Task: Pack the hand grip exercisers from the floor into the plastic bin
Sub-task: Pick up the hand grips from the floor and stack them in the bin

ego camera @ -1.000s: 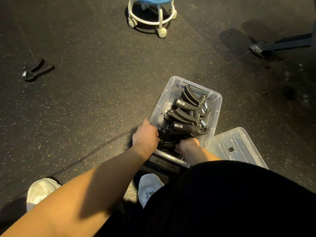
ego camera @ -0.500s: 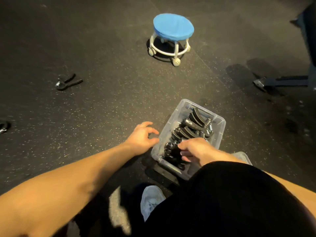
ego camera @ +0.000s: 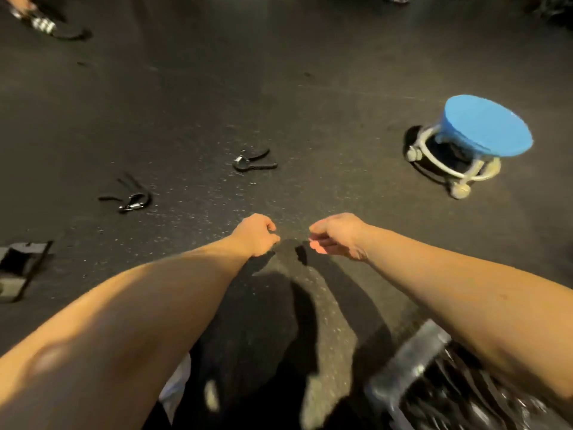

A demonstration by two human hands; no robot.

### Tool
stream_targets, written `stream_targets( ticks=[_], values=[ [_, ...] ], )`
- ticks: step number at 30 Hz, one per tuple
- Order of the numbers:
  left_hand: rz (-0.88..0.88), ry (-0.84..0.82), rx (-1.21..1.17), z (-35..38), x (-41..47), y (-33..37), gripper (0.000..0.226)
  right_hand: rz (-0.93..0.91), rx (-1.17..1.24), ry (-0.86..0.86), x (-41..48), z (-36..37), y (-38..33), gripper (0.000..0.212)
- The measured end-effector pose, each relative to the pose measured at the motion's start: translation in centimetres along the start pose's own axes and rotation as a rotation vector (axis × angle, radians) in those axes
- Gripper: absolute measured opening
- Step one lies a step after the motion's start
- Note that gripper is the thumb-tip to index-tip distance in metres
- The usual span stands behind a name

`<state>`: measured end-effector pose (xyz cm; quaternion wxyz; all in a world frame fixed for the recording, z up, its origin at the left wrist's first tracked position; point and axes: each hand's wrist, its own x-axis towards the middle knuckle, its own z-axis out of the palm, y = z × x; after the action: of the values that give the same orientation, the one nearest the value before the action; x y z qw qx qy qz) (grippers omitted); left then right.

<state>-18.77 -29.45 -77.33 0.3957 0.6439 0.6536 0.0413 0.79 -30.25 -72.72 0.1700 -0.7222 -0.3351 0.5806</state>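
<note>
Down at five o'clock the plastic bin (ego camera: pixel 412 361) sits under the right forearm. The left hand (ego camera: pixel 255 235) and right hand (ego camera: pixel 338 235) are empty, fingers loosely curled. The near exerciser (ego camera: pixel 254 161) lies at twelve o'clock of the hands and the far exerciser (ego camera: pixel 128 197) at ten. A hurried reach might overlook the far one.

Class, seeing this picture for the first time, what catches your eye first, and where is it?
Two bare forearms reach forward, the left hand and right hand loosely curled and empty over the dark floor. A blue stool stands upper right. Two hand grip exercisers lie ahead to the left; the plastic bin sits bottom right.
</note>
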Motion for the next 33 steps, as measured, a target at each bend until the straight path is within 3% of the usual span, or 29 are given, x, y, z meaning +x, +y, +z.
stream_targets(
  ticks=[5, 9, 13, 16, 20, 26, 30, 33],
  values=[
    [-0.099, 0.127, -0.030, -2.1, 12.0, -5.5, 0.029, -0.100, -0.052, 0.027, 14.4, 7.3, -5.7, 0.019],
    [-0.116, 0.199, 0.020, -3.1, 19.7, -8.4, 0.036, -0.308, -0.371, 0.149, 23.8, 10.4, -8.5, 0.020],
    [-0.049, 0.233, 0.079, -3.7, 25.7, -10.4, 0.048, -0.530, -0.667, 0.223, 28.4, 12.2, -10.8, 0.060],
    [0.026, 0.202, 0.178, -4.0, 28.2, -11.1, 0.069, -0.519, -0.808, 0.184, 30.9, 12.9, -11.1, 0.075],
    [0.016, 0.111, 0.335, -4.0, 29.6, -10.9, 0.083, -0.508, -0.849, 0.193, 32.7, 12.8, -10.5, 0.073],
    [0.036, 0.223, 0.440, -3.5, 28.3, -10.3, 0.065, -0.572, -1.018, 0.304, 32.7, 11.7, -10.4, 0.066],
    [0.030, 0.290, 0.349, -1.9, 26.3, -9.9, 0.046, -0.610, -1.150, 0.240, 31.1, 11.4, -9.7, 0.072],
    [-0.027, 0.291, 0.283, -0.1, 24.0, -9.7, 0.030, -0.687, -1.246, 0.216, 28.8, 11.1, -8.2, 0.064]
  ],
)
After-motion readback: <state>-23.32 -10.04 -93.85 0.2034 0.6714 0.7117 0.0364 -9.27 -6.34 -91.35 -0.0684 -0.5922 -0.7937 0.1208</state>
